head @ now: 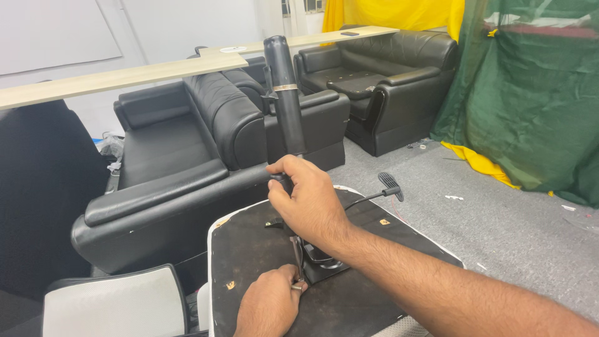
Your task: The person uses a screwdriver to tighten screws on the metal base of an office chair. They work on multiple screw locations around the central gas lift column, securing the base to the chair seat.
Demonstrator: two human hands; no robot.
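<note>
An upturned office chair seat (249,249) lies in front of me, its black underside facing up. A black gas-lift cylinder (286,93) stands upright from the metal mechanism plate (321,265) at the seat's middle. My right hand (309,200) is wrapped around the cylinder's lower part. Lower down, my left hand (269,306) is closed on a thin metal tool (298,259) whose shaft reaches up to the mechanism. A black adjustment lever (388,186) sticks out to the right of the seat.
Black leather sofas (187,156) stand ahead, and another sofa (380,75) is at the back right. A long pale wooden board (125,76) rests across them. Green cloth (536,93) and yellow cloth (399,14) hang on the right. A grey-white chair part (112,306) lies lower left. Grey carpet (499,224) has scattered debris.
</note>
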